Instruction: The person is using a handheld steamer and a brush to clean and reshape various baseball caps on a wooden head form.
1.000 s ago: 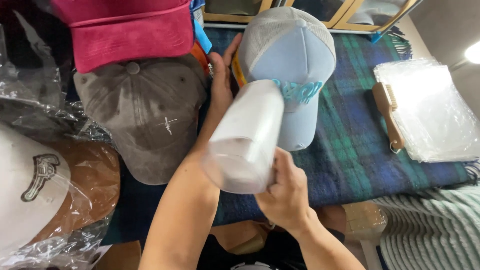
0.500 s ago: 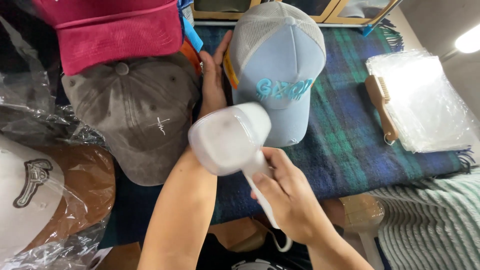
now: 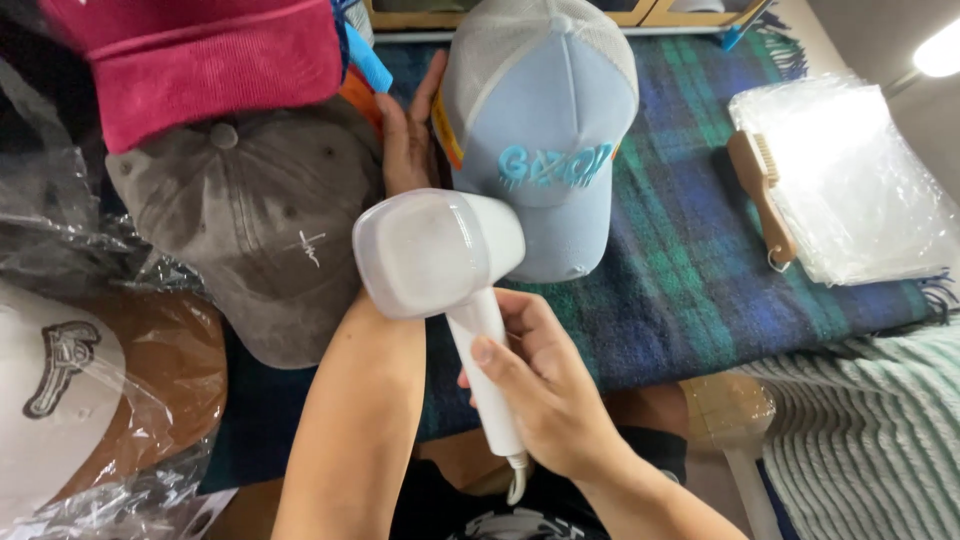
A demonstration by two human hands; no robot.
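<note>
The white steamer's (image 3: 440,255) head hides my left wrist, my left hand (image 3: 407,125) lies open-fingered against the light blue cap (image 3: 545,130) on the plaid blanket (image 3: 680,270), while my right hand (image 3: 545,395) clenches the steamer's handle, its long axis running away from me toward the cap

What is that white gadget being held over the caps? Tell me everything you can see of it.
The white handheld device looks like smooth plastic, with a broad, rounded head and a slim straight handle; a cord leaves the handle's bottom end. The right hand grips the handle. The head hovers above the left forearm, pointing toward the light blue cap, which the left hand steadies on the plaid blanket. Whether it touches the cap cannot be told.
</note>
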